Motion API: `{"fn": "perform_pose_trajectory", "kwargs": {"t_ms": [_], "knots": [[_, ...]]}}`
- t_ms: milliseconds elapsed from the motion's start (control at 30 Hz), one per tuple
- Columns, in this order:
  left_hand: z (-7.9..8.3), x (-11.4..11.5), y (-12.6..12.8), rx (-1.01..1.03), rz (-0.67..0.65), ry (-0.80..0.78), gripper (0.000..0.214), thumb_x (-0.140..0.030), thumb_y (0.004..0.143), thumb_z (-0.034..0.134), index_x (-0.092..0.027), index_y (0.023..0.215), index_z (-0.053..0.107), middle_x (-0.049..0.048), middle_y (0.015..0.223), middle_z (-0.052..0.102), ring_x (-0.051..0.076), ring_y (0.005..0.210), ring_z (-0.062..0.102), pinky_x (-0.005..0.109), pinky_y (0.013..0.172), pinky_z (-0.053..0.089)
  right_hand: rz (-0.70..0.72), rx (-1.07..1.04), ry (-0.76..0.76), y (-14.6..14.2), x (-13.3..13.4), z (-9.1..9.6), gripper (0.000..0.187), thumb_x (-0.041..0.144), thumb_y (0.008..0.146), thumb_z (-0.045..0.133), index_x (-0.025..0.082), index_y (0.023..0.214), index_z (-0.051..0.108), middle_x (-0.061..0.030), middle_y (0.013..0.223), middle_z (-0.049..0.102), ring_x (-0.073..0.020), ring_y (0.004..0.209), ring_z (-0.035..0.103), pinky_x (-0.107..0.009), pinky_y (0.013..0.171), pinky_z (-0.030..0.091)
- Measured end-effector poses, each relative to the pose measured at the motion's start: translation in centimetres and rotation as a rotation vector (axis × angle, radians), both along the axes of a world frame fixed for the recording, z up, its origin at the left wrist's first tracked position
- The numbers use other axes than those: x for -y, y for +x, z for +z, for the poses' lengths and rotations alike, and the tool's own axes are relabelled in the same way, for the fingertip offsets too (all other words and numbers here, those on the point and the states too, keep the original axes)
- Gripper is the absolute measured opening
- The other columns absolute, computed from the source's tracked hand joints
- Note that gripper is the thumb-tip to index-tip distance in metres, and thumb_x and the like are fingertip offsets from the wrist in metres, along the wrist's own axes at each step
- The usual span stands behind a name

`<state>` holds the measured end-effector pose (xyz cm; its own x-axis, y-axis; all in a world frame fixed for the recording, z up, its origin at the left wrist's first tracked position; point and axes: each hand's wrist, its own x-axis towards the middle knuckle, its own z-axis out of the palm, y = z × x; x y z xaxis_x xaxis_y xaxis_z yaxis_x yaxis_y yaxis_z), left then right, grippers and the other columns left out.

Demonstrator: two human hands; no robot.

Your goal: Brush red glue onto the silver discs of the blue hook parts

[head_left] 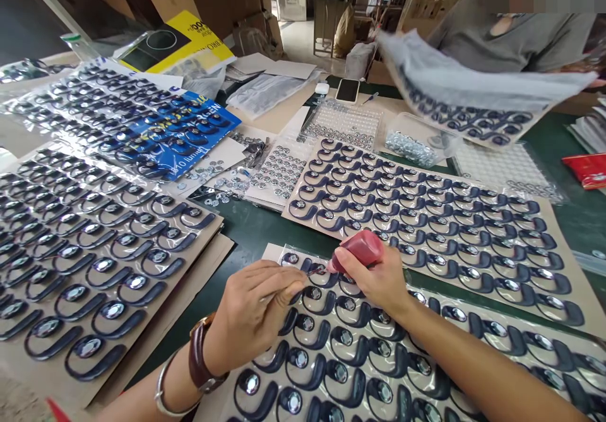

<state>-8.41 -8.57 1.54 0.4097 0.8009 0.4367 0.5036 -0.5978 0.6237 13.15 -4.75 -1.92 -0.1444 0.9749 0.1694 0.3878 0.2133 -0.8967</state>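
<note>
My right hand (379, 277) is wrapped round a small red squeeze bottle (362, 249), tilted with its nozzle down to the left. The fingers of my left hand (258, 305) are pinched on a thin, pointed tool (316, 271), whose tip is close to the nozzle. Its exact kind is too small to tell. Both hands are over the far left part of a film-covered card (277, 253) of dark curved hook-shaped pieces (353, 381), many with a shiny round stone. A watch and a bangle are on my left wrist.
Similar filled cards lie at left (213, 235) and beyond my right hand (558, 220). Behind are loose round stones (284, 168), a clear tub of small bits (411, 147) and a phone (347, 90). Across the table, a person in grey (521, 43) is beside a raised card (473, 87).
</note>
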Motion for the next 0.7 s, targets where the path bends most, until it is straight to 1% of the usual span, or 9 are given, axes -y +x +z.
{"fn": "perform_pose_trajectory", "kwargs": {"t_ms": [133, 200, 267, 333, 400, 433, 500, 600, 700], "knots": [[-0.2, -0.5, -0.3, 0.000, 0.048, -0.043, 0.017, -0.008, 0.084, 0.050, -0.016, 0.095, 0.060, 0.0042, 0.086, 0.068, 0.014, 0.077, 0.063, 0.027, 0.072, 0.051, 0.037, 0.001, 0.099, 0.0, 0.1, -0.3, 0.018, 0.033, 0.075, 0.065, 0.020, 0.086, 0.060, -0.0003, 0.071, 0.068, -0.0143, 0.061, 0.063, -0.028, 0.064, 0.052], [-0.3, -0.7, -0.4, 0.001, 0.061, -0.053, 0.017, -0.009, 0.085, 0.049, -0.015, 0.095, 0.061, 0.0043, 0.086, 0.068, 0.014, 0.077, 0.063, 0.026, 0.071, 0.051, 0.072, -0.005, 0.142, 0.0, 0.2, -0.1, 0.019, 0.032, 0.072, 0.067, 0.021, 0.085, 0.060, -0.0002, 0.075, 0.068, -0.0137, 0.061, 0.063, -0.027, 0.061, 0.052], [-0.4, -0.7, -0.4, 0.005, 0.066, -0.047, 0.016, -0.010, 0.085, 0.049, -0.016, 0.095, 0.061, 0.0044, 0.086, 0.068, 0.014, 0.078, 0.064, 0.026, 0.070, 0.051, 0.068, -0.012, 0.147, 0.1, 0.2, 0.4, 0.020, 0.032, 0.071, 0.069, 0.021, 0.085, 0.060, 0.0002, 0.075, 0.067, -0.0133, 0.060, 0.063, -0.026, 0.060, 0.051], [-0.4, -0.5, -0.4, 0.006, 0.064, -0.026, 0.018, -0.009, 0.085, 0.048, -0.015, 0.097, 0.060, 0.0048, 0.088, 0.068, 0.014, 0.078, 0.064, 0.027, 0.071, 0.052, 0.050, -0.047, 0.083, 0.2, 0.2, 1.2, 0.019, 0.032, 0.072, 0.067, 0.021, 0.085, 0.059, 0.0004, 0.071, 0.067, -0.0136, 0.059, 0.062, -0.027, 0.060, 0.052], [-0.3, 0.2, -0.5, 0.004, 0.044, 0.005, 0.019, -0.009, 0.085, 0.048, -0.016, 0.098, 0.060, 0.0046, 0.089, 0.068, 0.014, 0.079, 0.064, 0.027, 0.073, 0.052, 0.064, -0.118, -0.043, 0.3, 0.1, 2.2, 0.015, 0.033, 0.077, 0.062, 0.020, 0.085, 0.059, 0.0001, 0.067, 0.067, -0.0136, 0.058, 0.063, -0.026, 0.058, 0.053], [-0.2, 0.6, -0.5, -0.003, 0.022, 0.031, 0.020, -0.009, 0.084, 0.049, -0.016, 0.099, 0.060, 0.0043, 0.090, 0.069, 0.014, 0.080, 0.065, 0.028, 0.075, 0.053, 0.079, -0.157, -0.101, 0.4, 0.1, 2.6, 0.015, 0.033, 0.078, 0.061, 0.020, 0.084, 0.059, -0.0003, 0.066, 0.067, -0.0135, 0.057, 0.063, -0.026, 0.056, 0.053], [0.1, 1.6, -0.7, -0.058, -0.056, 0.118, 0.021, -0.010, 0.083, 0.050, -0.014, 0.101, 0.060, 0.0052, 0.093, 0.069, 0.015, 0.084, 0.065, 0.029, 0.080, 0.053, 0.093, -0.216, -0.168, 0.4, 0.2, 3.2, 0.014, 0.033, 0.079, 0.060, 0.019, 0.081, 0.060, -0.0013, 0.065, 0.068, -0.0134, 0.057, 0.063, -0.024, 0.053, 0.053], [0.4, 3.1, -0.9, -0.210, -0.172, 0.281, 0.022, -0.013, 0.083, 0.052, -0.008, 0.102, 0.060, 0.0092, 0.096, 0.069, 0.017, 0.089, 0.065, 0.031, 0.086, 0.053, 0.057, -0.250, -0.149, 0.0, 0.9, 2.7, 0.012, 0.030, 0.078, 0.062, 0.019, 0.080, 0.059, -0.0006, 0.062, 0.067, -0.0136, 0.055, 0.064, -0.024, 0.053, 0.054], [0.2, 4.0, -0.8, -0.272, -0.176, 0.353, 0.022, -0.015, 0.081, 0.058, -0.006, 0.100, 0.062, 0.0094, 0.096, 0.069, 0.017, 0.090, 0.065, 0.030, 0.090, 0.051, 0.044, -0.254, -0.127, -0.4, 1.7, 1.5, 0.013, 0.029, 0.078, 0.061, 0.020, 0.085, 0.057, -0.0001, 0.062, 0.068, -0.0150, 0.055, 0.065, -0.026, 0.055, 0.055]]}}
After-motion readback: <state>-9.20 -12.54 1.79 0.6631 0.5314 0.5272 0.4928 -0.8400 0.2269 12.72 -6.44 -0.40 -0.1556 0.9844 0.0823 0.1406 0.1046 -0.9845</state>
